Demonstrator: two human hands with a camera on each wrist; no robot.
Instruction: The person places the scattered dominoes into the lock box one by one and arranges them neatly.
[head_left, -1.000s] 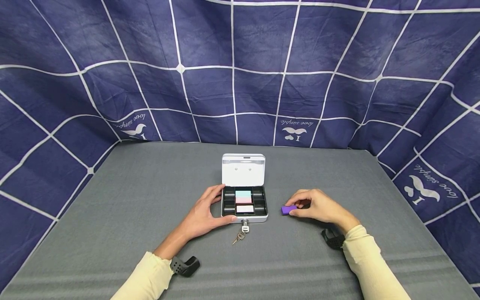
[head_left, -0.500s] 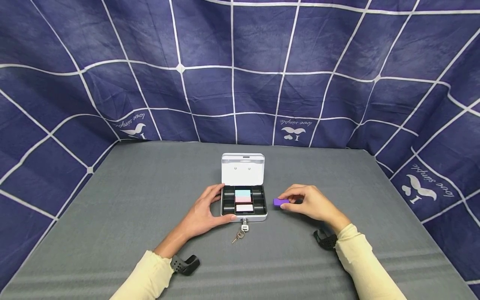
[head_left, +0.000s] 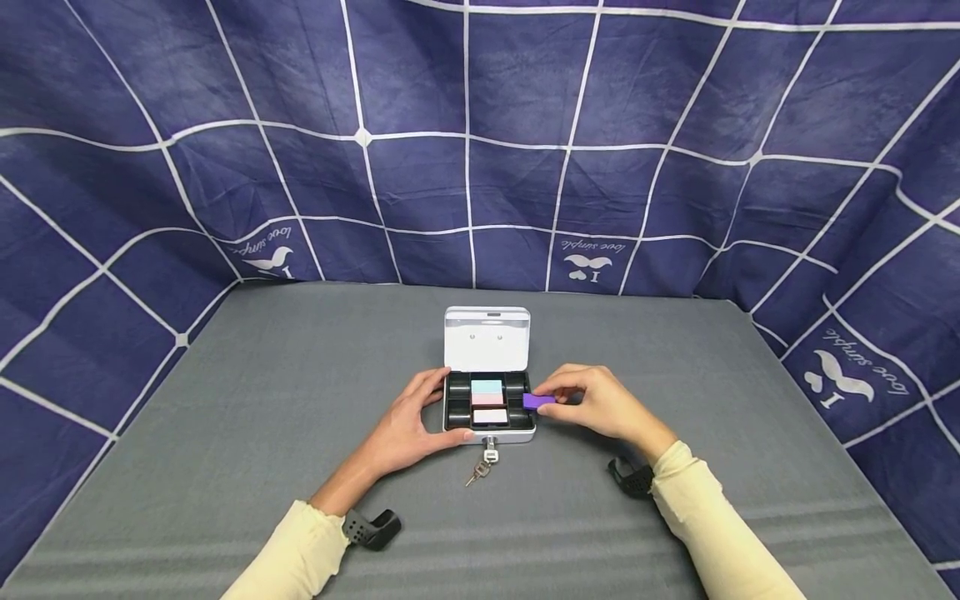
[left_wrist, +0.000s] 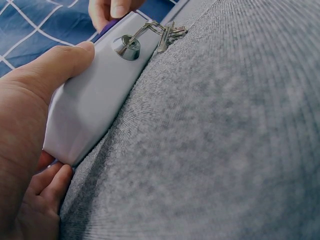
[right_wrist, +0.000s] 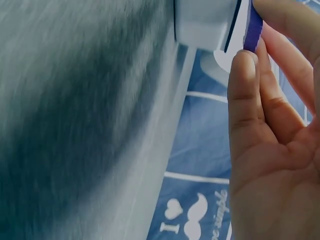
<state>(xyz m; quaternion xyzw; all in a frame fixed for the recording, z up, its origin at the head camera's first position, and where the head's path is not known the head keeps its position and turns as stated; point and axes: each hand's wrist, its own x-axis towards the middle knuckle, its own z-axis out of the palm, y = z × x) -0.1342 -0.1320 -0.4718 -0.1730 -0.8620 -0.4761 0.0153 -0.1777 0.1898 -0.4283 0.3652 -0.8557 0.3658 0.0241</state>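
A small white cash box (head_left: pixel 517 437) stands with its lid (head_left: pixel 486 342) up. My left hand (head_left: pixel 399 435) holds its left side, thumb on the front rim and fingers along the side. The black tray (head_left: pixel 457 415) inside has compartments; a light-blue and pink block (head_left: pixel 487 392) and a white block (head_left: pixel 490 416) lie in the middle ones. My right hand (head_left: pixel 600 404) pinches a small purple block (head_left: pixel 537 402) between thumb and fingers. The purple block overlaps the tray's right-hand compartments in the head view. In the right wrist view, the block (right_wrist: pixel 253 31) shows edge-on beside the box.
Keys (head_left: pixel 480 472) on a ring hang from the lock (left_wrist: pixel 128 48) at the box's front. Grey cloth (head_left: pixel 337 333) covers the table, and a dark-blue curtain (head_left: pixel 420 183) with white lines stands behind it. A dark band (head_left: pixel 371 529) is on each wrist.
My right hand has carried the purple block leftward, from the table right of the box to over its right edge. My left hand has stayed on the box.
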